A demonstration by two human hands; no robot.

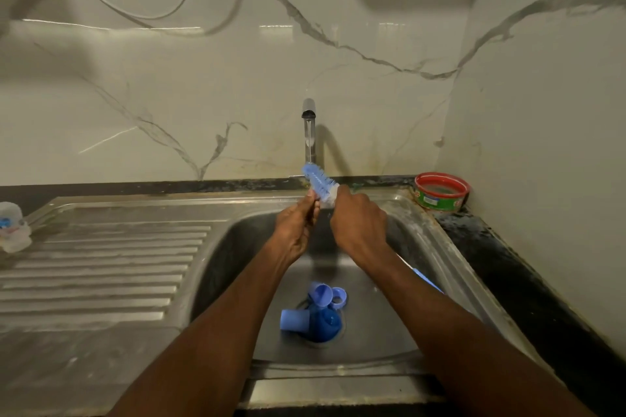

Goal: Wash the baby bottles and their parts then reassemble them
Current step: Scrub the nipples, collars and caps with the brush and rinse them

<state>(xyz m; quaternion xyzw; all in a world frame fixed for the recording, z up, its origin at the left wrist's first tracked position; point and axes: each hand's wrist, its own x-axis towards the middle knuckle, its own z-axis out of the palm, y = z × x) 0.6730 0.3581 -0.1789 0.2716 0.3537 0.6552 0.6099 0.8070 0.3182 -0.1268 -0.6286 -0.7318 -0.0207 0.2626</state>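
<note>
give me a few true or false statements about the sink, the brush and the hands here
1. Both hands hold the blue bottle brush under the tap. True: the left hand and right hand both grip it.
2. The blue bottle parts lie on the draining board. False: they sit in the sink basin, over the drain.
3. A red-rimmed tub stands at the sink's right back corner. True.
4. The tap is off. False: a thin stream of water runs from it.
5. A bottle stands under the tap. False: only the brush is there.
</note>
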